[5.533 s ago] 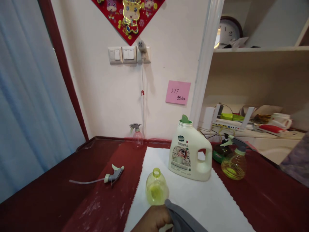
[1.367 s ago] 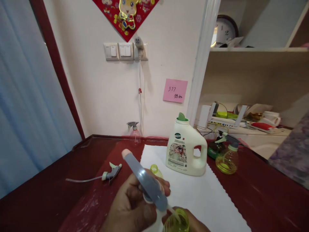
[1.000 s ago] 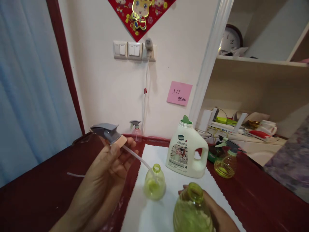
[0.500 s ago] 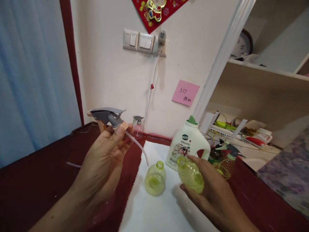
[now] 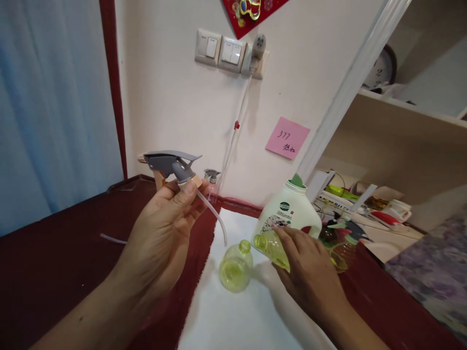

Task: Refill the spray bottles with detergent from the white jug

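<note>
Left hand (image 5: pixel 160 238): fingers closed on a grey trigger sprayer head (image 5: pixel 170 163), clear dip tube (image 5: pixel 211 216) hanging down, above the dark red surface (image 5: pixel 65 272). Right hand (image 5: pixel 310 272): fingers wrapped around a yellow-green plastic bottle (image 5: pixel 272 249), tilted, neck left, in front of a white detergent jug (image 5: pixel 292 214). Second yellow-green bottle (image 5: pixel 236 270) stands upright, uncapped, on a white sheet (image 5: pixel 233 321).
</note>
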The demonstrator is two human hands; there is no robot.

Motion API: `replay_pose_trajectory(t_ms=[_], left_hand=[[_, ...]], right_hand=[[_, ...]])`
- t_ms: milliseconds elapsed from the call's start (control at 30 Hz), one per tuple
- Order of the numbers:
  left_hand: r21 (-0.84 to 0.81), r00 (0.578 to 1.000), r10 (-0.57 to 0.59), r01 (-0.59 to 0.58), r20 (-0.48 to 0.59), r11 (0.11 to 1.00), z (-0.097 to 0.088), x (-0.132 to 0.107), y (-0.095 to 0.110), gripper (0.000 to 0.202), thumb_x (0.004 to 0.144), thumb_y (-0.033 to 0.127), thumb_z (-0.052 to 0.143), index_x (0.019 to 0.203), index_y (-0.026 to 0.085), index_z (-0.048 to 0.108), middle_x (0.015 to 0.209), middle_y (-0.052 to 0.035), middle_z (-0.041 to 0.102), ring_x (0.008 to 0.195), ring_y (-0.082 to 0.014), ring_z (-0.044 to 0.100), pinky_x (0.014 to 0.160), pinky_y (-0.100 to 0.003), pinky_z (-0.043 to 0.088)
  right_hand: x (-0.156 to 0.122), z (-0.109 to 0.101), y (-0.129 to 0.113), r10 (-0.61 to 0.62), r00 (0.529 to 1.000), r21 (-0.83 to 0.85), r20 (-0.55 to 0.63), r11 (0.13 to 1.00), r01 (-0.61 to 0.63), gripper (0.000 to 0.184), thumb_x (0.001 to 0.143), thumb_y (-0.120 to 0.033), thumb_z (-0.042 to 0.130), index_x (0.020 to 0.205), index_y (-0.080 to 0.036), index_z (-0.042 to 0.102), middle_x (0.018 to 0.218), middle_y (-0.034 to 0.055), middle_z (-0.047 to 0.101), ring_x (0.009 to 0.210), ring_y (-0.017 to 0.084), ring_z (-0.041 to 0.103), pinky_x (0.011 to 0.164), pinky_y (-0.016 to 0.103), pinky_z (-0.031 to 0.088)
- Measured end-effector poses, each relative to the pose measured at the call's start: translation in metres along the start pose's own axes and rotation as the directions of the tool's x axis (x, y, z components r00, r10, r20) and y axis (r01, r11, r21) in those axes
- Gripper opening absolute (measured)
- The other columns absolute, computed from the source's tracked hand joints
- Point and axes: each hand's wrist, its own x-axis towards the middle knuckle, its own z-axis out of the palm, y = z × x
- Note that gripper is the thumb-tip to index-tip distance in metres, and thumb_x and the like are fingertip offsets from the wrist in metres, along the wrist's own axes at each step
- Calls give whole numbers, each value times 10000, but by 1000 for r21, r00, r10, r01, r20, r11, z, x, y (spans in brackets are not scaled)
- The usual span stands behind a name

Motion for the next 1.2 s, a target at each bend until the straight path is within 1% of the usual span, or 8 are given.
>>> replay_pose_trajectory(t_ms=[167,333,500,633,833,967,1200], left_hand=[[-2,999,-18,18,-43,1000,-1,-1,1,49,884,212,682,892,201,729,1005,-13,695,974,-135,639,843,-214,536],[-10,999,-14,14,-33,1000,-2,-1,0,45,858,222,715,899,211,729,1019,-3,685,1001,-140,622,851,-215,527],[-17,1000,-14,14,-20,1000,-2,0,0,55,863,214,707,913,210,729,1035,-6,674,1004,-141,614,851,-222,523],[-25,1000,-21,21,-23,999,-1,0,1,44,872,193,691,895,203,727,1005,-3,677,972,-134,616,835,-224,514],[-44,999,-18,20,47,999,0,-3,3,35,865,210,716,887,182,714,956,8,682,940,-117,608,848,-235,487],[-45,999,-19,21,48,999,0,-4,3,26,866,198,714,889,185,711,958,18,676,954,-119,603,876,-254,478],[-47,999,-22,24,46,999,0,-2,2,43,865,205,719,894,176,708,946,13,681,942,-120,605,875,-255,461]], right_hand=[[3,1,-2,15,1000,-23,4,1000,-15,586,769,-173,687,1334,-170,528,1265,131,639,1102,326,573,904,455,430],[7,1,-4,27,1000,-37,14,999,-27,553,768,-136,659,1311,-171,562,1258,119,656,1114,317,579,914,441,419],[8,2,-3,25,999,-56,20,998,-23,585,753,-115,651,1326,-176,555,1271,113,654,1136,315,571,940,450,404],[9,4,-3,12,1000,-68,22,998,-11,590,761,-107,634,1340,-171,543,1286,121,648,1169,311,563,974,459,389],[10,7,-4,-19,1000,-92,1,996,19,580,770,-77,613,1340,-163,549,1284,126,650,1180,307,566,997,469,380],[10,9,-4,-28,1000,-107,10,994,29,560,783,-70,597,1335,-156,558,1282,134,650,1180,310,569,997,473,382],[9,9,-2,-34,999,-112,3,993,34,556,786,-64,587,1333,-160,561,1291,127,648,1183,311,562,1007,481,373]])
